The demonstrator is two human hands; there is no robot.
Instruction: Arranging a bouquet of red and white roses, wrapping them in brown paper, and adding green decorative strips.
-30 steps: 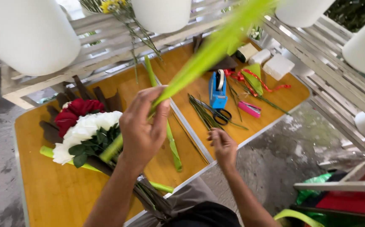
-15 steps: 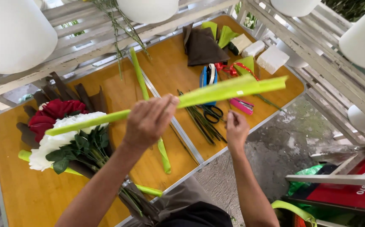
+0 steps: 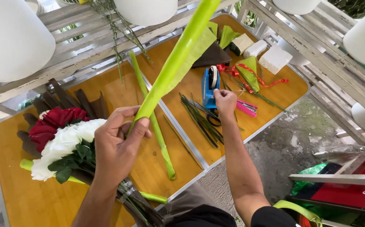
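My left hand (image 3: pixel 117 145) grips the lower end of a rolled lime-green paper tube (image 3: pixel 178 59), which slants up and away over the table. Under that hand lies a bouquet of red and white roses (image 3: pixel 60 136) with dark wrapping. My right hand (image 3: pixel 225 101) reaches forward, its fingers resting at the blue tape dispenser (image 3: pixel 209 86), just above black-handled scissors (image 3: pixel 214 120) and a bundle of cut green stems (image 3: pixel 199 117). Whether it grips the dispenser I cannot tell.
An orange folding table (image 3: pixel 275 94) carries another green paper roll (image 3: pixel 153 122), a pink stapler (image 3: pixel 247 108), red ribbon (image 3: pixel 258 77), green paper cones, white foam blocks (image 3: pixel 275 59) and brown paper (image 3: pixel 212 56). White pots (image 3: pixel 12 40) sit on a wooden rack above. Bags lie at right.
My left hand swung the green roll from lying across to pointing up and away. My right hand moved forward from the table edge to the tape dispenser.
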